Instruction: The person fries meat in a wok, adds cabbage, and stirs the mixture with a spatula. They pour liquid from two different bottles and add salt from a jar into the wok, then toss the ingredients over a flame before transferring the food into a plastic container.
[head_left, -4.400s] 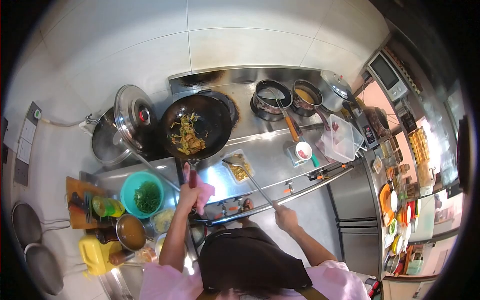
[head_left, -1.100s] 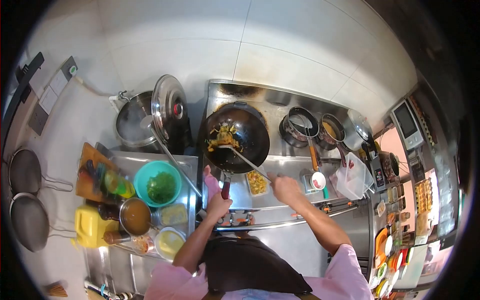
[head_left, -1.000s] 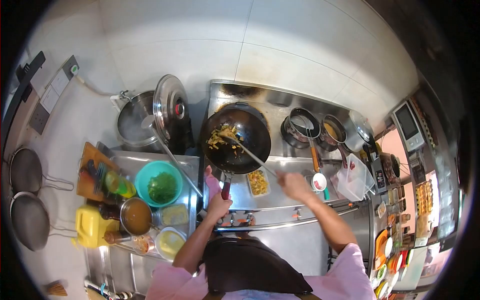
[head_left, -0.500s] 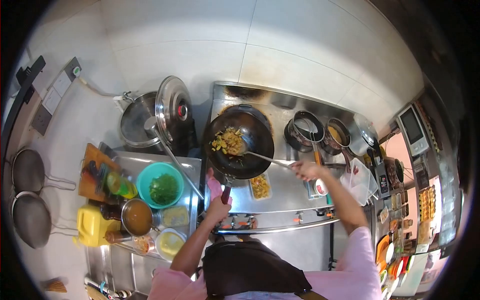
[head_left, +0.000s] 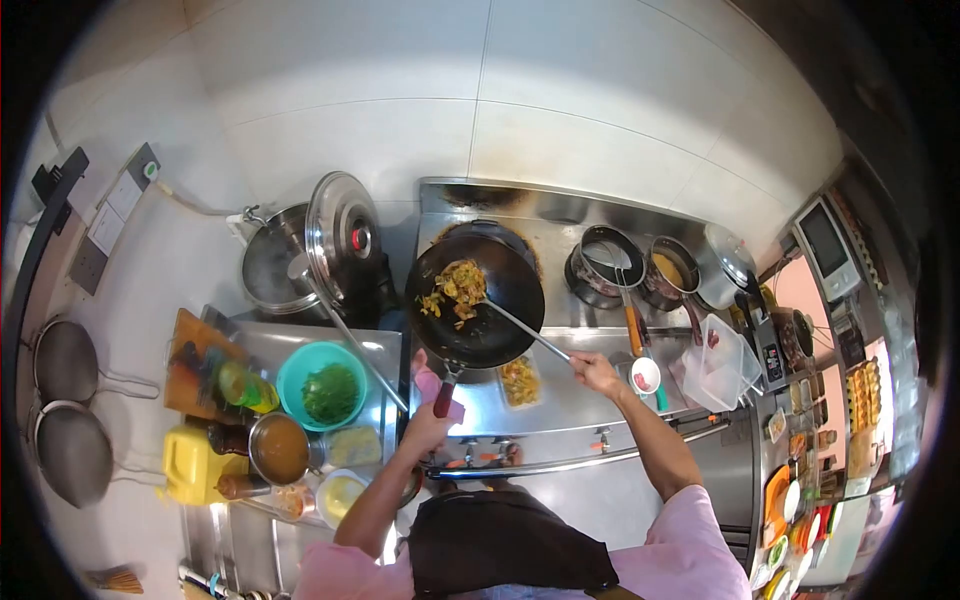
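Observation:
A dark wok (head_left: 510, 300) sits on the stove with its handle toward me. My left hand (head_left: 427, 432) is closed around the wok's dark red handle (head_left: 446, 395), and a pink cloth (head_left: 428, 383) lies beside that grip. Browned, chopped food (head_left: 462, 285) is heaped in the left part of the wok. My right hand (head_left: 597, 373) is closed on the long metal handle of a ladle (head_left: 525, 328), whose head is hidden in the food. Near the wok's front edge stands a clear container (head_left: 520, 383) of chopped yellow food.
Two saucepans (head_left: 612, 262) stand right of the wok, near a small white bowl (head_left: 645, 376) and clear plastic tubs (head_left: 715, 362). To the left are a lidded pot (head_left: 275, 258), a turquoise bowl (head_left: 290, 385) of chopped greens, a brown-liquid pot (head_left: 279, 448) and a yellow jug (head_left: 195, 465).
My right hand has moved a little down and left with the ladle. The food is gathered in a taller heap. My left hand stays on the wok handle; the view has shifted slightly.

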